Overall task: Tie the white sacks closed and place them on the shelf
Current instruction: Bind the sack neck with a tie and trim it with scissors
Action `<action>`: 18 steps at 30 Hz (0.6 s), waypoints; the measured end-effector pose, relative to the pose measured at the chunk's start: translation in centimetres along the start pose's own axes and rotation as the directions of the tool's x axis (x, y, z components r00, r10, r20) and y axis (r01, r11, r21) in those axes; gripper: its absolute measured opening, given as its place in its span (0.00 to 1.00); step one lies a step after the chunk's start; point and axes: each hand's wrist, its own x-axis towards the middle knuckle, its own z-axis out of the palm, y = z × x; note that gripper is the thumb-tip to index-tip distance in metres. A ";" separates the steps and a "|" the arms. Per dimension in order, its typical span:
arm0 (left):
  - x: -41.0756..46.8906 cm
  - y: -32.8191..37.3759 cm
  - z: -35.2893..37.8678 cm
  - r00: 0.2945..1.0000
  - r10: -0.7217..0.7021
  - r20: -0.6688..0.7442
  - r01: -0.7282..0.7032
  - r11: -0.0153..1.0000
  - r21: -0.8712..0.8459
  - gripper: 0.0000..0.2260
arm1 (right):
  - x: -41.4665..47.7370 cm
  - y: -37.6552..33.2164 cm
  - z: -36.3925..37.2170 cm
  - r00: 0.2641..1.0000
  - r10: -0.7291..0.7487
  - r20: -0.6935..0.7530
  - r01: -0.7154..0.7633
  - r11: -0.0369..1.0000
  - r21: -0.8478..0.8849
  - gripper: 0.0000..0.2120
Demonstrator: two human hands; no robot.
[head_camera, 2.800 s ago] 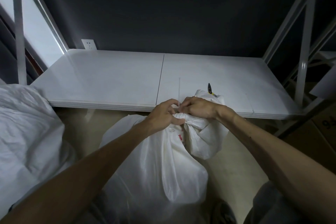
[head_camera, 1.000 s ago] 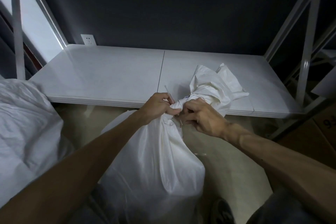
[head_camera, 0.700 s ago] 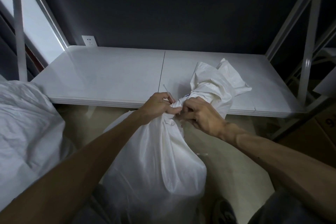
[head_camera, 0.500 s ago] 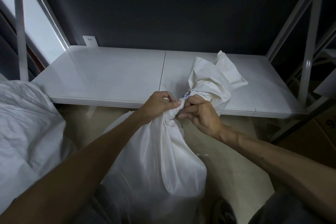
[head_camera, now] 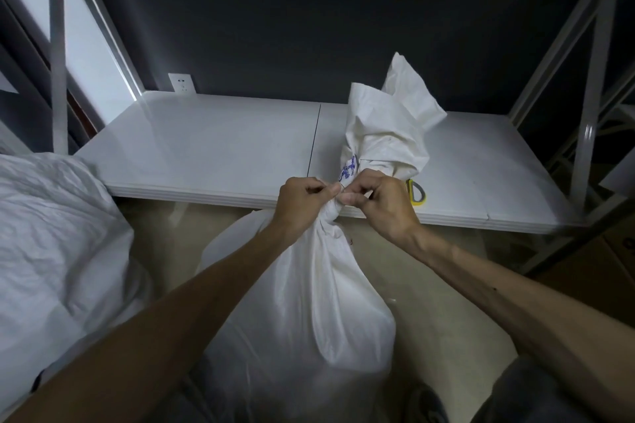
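Observation:
A full white sack stands on the floor in front of me, below the front edge of the white shelf. Its neck is gathered tight, and the loose top sticks up over the shelf with blue print on it. My left hand grips the bunched neck from the left. My right hand pinches at the same spot from the right, fingertips meeting my left thumb. A thin tie seems to sit between the fingers, too small to tell.
A second white sack lies at the left. A yellow-handled tool rests on the shelf behind my right hand. White metal uprights frame the shelf on both sides. Cardboard boxes stand at the lower right. A wall socket sits behind the shelf.
The sack's loose top has risen and stands more upright over the shelf. Both hands stay at the neck; my right hand has shifted to a pinch against my left thumb.

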 end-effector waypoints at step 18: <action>-0.3 -0.3 -0.2 0.999 0.019 0.030 -0.023 0.992 0.121 0.08 | 0.4 -1.3 0.1 0.998 0.012 0.054 -0.004 0.991 -0.131 0.04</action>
